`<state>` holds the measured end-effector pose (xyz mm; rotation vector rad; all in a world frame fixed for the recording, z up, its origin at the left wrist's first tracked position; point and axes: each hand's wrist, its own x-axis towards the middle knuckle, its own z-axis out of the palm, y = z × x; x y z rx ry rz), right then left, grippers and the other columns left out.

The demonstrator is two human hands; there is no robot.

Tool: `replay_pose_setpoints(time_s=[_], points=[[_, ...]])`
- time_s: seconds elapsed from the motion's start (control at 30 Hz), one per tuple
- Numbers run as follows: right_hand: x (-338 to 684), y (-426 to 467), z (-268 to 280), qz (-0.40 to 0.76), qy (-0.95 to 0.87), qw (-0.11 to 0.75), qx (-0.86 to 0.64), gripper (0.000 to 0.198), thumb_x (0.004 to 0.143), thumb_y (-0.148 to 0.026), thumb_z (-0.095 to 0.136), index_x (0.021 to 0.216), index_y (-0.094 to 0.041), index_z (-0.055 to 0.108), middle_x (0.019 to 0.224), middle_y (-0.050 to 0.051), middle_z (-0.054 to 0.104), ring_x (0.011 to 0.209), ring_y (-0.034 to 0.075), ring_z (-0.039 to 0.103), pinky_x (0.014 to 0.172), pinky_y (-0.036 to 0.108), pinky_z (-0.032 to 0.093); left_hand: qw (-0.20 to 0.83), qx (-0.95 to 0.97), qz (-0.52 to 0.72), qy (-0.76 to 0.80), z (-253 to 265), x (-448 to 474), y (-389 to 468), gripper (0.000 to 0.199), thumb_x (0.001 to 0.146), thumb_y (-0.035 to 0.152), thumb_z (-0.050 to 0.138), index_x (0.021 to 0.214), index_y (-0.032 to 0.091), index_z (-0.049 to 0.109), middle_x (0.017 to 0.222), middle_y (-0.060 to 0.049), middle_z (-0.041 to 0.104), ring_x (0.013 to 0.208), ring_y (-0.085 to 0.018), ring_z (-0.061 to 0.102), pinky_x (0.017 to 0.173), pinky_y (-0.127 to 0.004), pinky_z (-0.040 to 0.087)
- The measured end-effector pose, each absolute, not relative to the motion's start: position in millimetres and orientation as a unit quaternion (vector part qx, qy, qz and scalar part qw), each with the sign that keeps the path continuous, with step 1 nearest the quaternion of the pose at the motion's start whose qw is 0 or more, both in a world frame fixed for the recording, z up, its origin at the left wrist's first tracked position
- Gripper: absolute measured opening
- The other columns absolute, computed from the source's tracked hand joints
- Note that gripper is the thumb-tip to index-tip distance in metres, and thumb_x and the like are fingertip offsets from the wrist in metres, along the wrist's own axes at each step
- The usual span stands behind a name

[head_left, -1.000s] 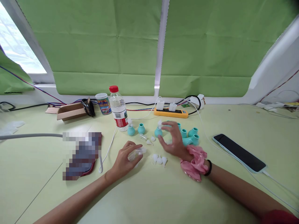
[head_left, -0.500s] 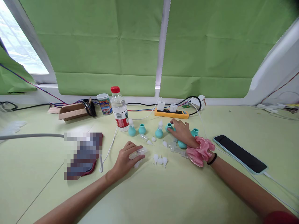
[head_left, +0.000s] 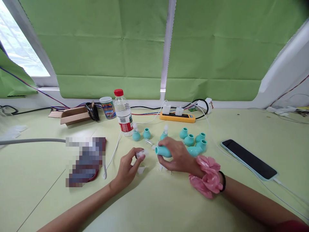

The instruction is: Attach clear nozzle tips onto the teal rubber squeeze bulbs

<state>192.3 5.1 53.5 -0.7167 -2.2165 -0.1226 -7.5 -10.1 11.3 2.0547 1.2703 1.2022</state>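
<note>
My left hand [head_left: 126, 166] pinches a small clear plastic tube [head_left: 142, 153] between thumb and fingers, its end tipped toward the right. In my right hand [head_left: 180, 154] is a teal rubber bulb [head_left: 163, 151], lying sideways with its open neck facing the tube; the two are apart. Two teal bulbs with clear tops [head_left: 136, 135] stand behind, one partly covered by my right hand. A topless teal bulb [head_left: 146, 133] stands beside them. Several more teal bulbs [head_left: 190, 140] are grouped to the right. Small white translucent tips [head_left: 141, 169] lie near my hands, some hidden.
At the back stand a water bottle [head_left: 124, 114], a can [head_left: 108, 108], an open cardboard box [head_left: 76, 116] and a yellow power strip [head_left: 177, 117] with cables. A phone [head_left: 248, 158] on a charging cord lies right; a pixelated object [head_left: 87, 164] lies left.
My right hand has taken a teal bulb from the back and brought it nearer and left, toward my left hand. The clear tube in my left hand has turned.
</note>
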Motion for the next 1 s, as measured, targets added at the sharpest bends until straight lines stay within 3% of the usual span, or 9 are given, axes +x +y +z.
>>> replay_pose_setpoints(time_s=[0.17, 0.5, 0.73, 0.87, 1.0], points=[[186.0, 4.7, 32.8, -0.025, -0.894, 0.34, -0.291, 0.014, 0.073, -0.025, 0.049, 0.085, -0.018, 0.047, 0.073, 0.003, 0.057, 0.066, 0.015, 0.054, 0.056, 0.025, 0.04, 0.272, 0.76, 0.412, 0.422, 16.7, -0.9, -19.2, 0.021, 0.083, 0.032, 0.035, 0.087, 0.016, 0.048, 0.062, 0.001, 0.046, 0.054, -0.009, 0.041, 0.051, -0.02, 0.036], [184.8, -0.7, 31.5, 0.065, -0.873, 0.365, -0.318, 0.012, 0.068, -0.018, 0.051, 0.079, -0.018, 0.047, 0.069, 0.001, 0.057, 0.061, 0.013, 0.053, 0.054, 0.022, 0.039, 0.38, 0.734, 0.378, 0.418, 27.0, 2.2, -17.1, 0.025, 0.078, 0.037, 0.045, 0.081, 0.014, 0.054, 0.062, 0.001, 0.047, 0.055, -0.009, 0.04, 0.048, -0.019, 0.033], [182.1, -2.9, 24.6, 0.057, -0.876, 0.369, -0.305, 0.016, 0.067, -0.015, 0.048, 0.082, -0.018, 0.05, 0.072, 0.003, 0.059, 0.065, 0.014, 0.055, 0.054, 0.023, 0.04, 0.319, 0.761, 0.381, 0.416, 25.2, 3.8, -20.4, 0.021, 0.077, 0.033, 0.047, 0.08, 0.014, 0.057, 0.064, 0.0, 0.052, 0.057, -0.01, 0.044, 0.051, -0.019, 0.036], [178.3, -7.0, 25.4, 0.18, -0.843, 0.398, -0.314, 0.016, 0.062, -0.013, 0.052, 0.077, -0.018, 0.054, 0.069, 0.0, 0.059, 0.062, 0.012, 0.054, 0.056, 0.021, 0.041, 0.272, 0.778, 0.393, 0.408, 27.2, 5.0, -25.0, 0.019, 0.077, 0.03, 0.049, 0.079, 0.014, 0.057, 0.059, 0.0, 0.049, 0.054, -0.009, 0.042, 0.05, -0.019, 0.036], [177.8, -8.7, 35.5, 0.358, -0.792, 0.34, -0.359, 0.013, 0.057, -0.016, 0.06, 0.069, -0.016, 0.057, 0.062, -0.003, 0.053, 0.055, 0.008, 0.049, 0.048, 0.017, 0.037, 0.247, 0.795, 0.403, 0.38, 28.6, 4.9, -27.5, 0.016, 0.078, 0.027, 0.048, 0.081, 0.013, 0.055, 0.062, -0.001, 0.049, 0.055, -0.009, 0.042, 0.051, -0.02, 0.037]])
